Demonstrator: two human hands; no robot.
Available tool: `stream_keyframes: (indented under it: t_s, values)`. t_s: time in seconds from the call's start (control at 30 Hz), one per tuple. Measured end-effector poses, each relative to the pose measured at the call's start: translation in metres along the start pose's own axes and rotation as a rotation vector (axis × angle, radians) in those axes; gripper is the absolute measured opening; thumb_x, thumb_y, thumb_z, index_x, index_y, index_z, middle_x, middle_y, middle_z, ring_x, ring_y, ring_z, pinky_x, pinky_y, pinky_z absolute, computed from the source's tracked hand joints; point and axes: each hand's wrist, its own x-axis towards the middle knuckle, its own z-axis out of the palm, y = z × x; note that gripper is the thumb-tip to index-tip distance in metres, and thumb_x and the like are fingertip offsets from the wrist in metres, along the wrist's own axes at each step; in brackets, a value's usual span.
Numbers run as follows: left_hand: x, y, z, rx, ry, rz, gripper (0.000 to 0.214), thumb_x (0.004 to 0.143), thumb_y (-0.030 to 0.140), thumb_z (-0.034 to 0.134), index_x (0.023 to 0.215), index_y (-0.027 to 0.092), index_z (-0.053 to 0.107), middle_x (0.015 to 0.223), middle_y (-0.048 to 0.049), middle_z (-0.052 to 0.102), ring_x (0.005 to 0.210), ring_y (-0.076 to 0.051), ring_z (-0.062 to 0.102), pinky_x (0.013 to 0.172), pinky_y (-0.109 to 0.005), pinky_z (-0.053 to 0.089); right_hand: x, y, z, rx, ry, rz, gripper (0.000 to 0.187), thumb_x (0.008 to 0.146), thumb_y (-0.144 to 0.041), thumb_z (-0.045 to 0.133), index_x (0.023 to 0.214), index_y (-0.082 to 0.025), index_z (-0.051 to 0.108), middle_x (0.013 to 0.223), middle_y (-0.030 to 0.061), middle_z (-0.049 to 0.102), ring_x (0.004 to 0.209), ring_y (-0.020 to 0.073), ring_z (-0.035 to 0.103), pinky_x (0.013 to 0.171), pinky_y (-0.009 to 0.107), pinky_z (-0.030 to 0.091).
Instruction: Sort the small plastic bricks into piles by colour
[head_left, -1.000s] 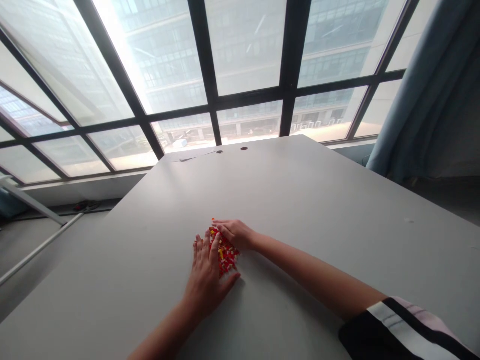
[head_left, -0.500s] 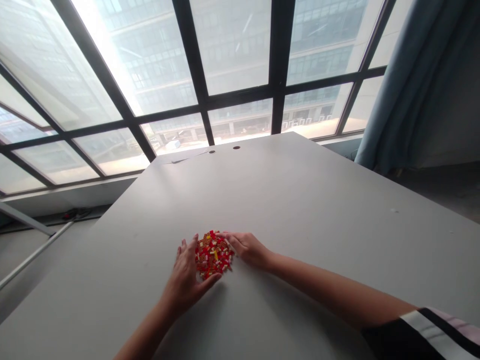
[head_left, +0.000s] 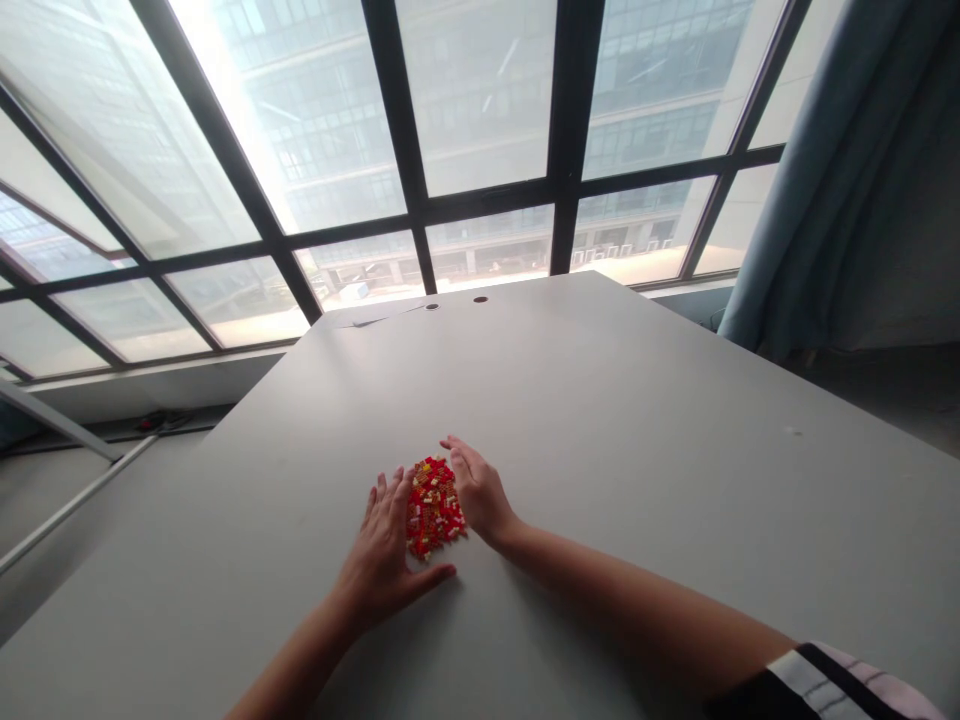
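A small heap of tiny red, yellow and white bricks [head_left: 433,505] lies on the grey table [head_left: 615,420] in front of me. My left hand [head_left: 382,555] lies flat on the table against the heap's left side, fingers stretched out, thumb curling under its near edge. My right hand [head_left: 478,490] stands on its edge against the heap's right side, fingers straight and together. Both hands cup the heap between them and hold nothing.
Two small round holes [head_left: 480,299] sit near the table's far edge. Behind it rises a large window with dark frames [head_left: 562,190]. A blue-grey curtain [head_left: 847,190] hangs at the right. A metal rail [head_left: 67,500] runs along the floor at left.
My right hand has turned from lying over the heap's far side to standing edge-on at its right. The left hand has slid slightly left, and the heap is pushed narrower.
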Motion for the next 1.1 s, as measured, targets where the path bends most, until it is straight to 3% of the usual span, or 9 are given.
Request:
stream_keyframes:
  t_s: [0.07, 0.23, 0.33, 0.47, 0.67, 0.77, 0.93, 1.1]
  values:
    - [0.002, 0.002, 0.001, 0.010, 0.011, -0.019, 0.111, 0.072, 0.066, 0.060, 0.148, 0.017, -0.004, 0.152, -0.0204, 0.020, 0.141, -0.040, 0.008, 0.111, -0.060, 0.019, 0.010, -0.002, 0.007, -0.053, 0.042, 0.021, 0.049, 0.095, -0.026, 0.024, 0.126, -0.003, 0.055, 0.135, 0.0143, 0.052, 0.131, 0.0175, 0.042, 0.112, 0.031, 0.028]
    - [0.006, 0.006, 0.004, 0.032, 0.013, -0.002, 0.108, 0.075, 0.066, 0.056, 0.148, 0.016, -0.005, 0.152, -0.0207, 0.018, 0.141, -0.039, 0.007, 0.111, -0.059, 0.020, 0.018, -0.003, 0.020, -0.121, -0.040, -0.020, 0.048, 0.096, -0.027, 0.025, 0.123, -0.004, 0.057, 0.132, 0.0134, 0.056, 0.126, 0.0158, 0.047, 0.109, 0.027, 0.033]
    - [0.005, 0.005, 0.005, 0.044, 0.026, -0.008, 0.103, 0.077, 0.064, 0.054, 0.148, 0.018, -0.003, 0.153, -0.0181, 0.019, 0.142, -0.036, 0.006, 0.111, -0.058, 0.020, 0.014, 0.001, 0.018, -0.203, -0.050, -0.046, 0.051, 0.097, -0.026, 0.019, 0.129, -0.002, 0.051, 0.136, 0.0171, 0.050, 0.129, 0.0180, 0.043, 0.111, 0.032, 0.030]
    - [0.002, 0.000, 0.009, 0.075, 0.078, -0.011, 0.102, 0.077, 0.061, 0.056, 0.149, 0.016, -0.001, 0.153, -0.0188, 0.019, 0.142, -0.036, 0.008, 0.111, -0.056, 0.023, 0.007, 0.003, 0.019, -0.332, -0.150, -0.163, 0.045, 0.094, -0.027, 0.036, 0.126, -0.001, 0.053, 0.134, 0.0217, 0.051, 0.132, 0.0265, 0.039, 0.113, 0.045, 0.022]
    - [-0.005, -0.003, 0.010, 0.111, 0.087, -0.042, 0.101, 0.077, 0.061, 0.057, 0.148, 0.016, 0.001, 0.152, -0.0208, 0.019, 0.141, -0.038, 0.008, 0.110, -0.059, 0.024, 0.000, 0.001, 0.021, -0.421, -0.239, -0.303, 0.044, 0.095, -0.024, 0.032, 0.128, -0.002, 0.051, 0.135, 0.0201, 0.051, 0.130, 0.0229, 0.043, 0.112, 0.041, 0.027]
    - [-0.006, -0.001, 0.008, 0.093, 0.080, -0.044, 0.099, 0.078, 0.060, 0.056, 0.148, 0.016, 0.002, 0.153, -0.0213, 0.015, 0.141, -0.040, 0.007, 0.108, -0.060, 0.026, -0.003, 0.002, 0.011, -0.438, -0.259, -0.367, 0.041, 0.095, -0.022, 0.034, 0.128, -0.004, 0.052, 0.133, 0.0170, 0.054, 0.128, 0.0199, 0.045, 0.111, 0.036, 0.032]
    - [-0.007, 0.010, 0.005, 0.041, 0.092, 0.047, 0.096, 0.079, 0.052, 0.059, 0.149, 0.018, 0.002, 0.153, -0.0186, 0.019, 0.142, -0.037, 0.007, 0.108, -0.058, 0.029, -0.033, 0.008, -0.022, -0.440, -0.229, -0.666, 0.041, 0.095, -0.020, 0.034, 0.130, -0.009, 0.052, 0.133, 0.0132, 0.055, 0.126, 0.0168, 0.047, 0.112, 0.034, 0.033]
    - [-0.004, 0.030, 0.001, 0.044, 0.112, 0.029, 0.070, 0.089, 0.037, 0.049, 0.147, 0.020, 0.015, 0.150, -0.0133, 0.030, 0.141, -0.029, 0.019, 0.110, -0.052, 0.032, -0.066, 0.034, -0.055, -0.649, -0.204, -0.682, 0.041, 0.094, -0.021, 0.036, 0.127, -0.006, 0.055, 0.129, 0.0151, 0.057, 0.122, 0.0229, 0.052, 0.108, 0.038, 0.039]
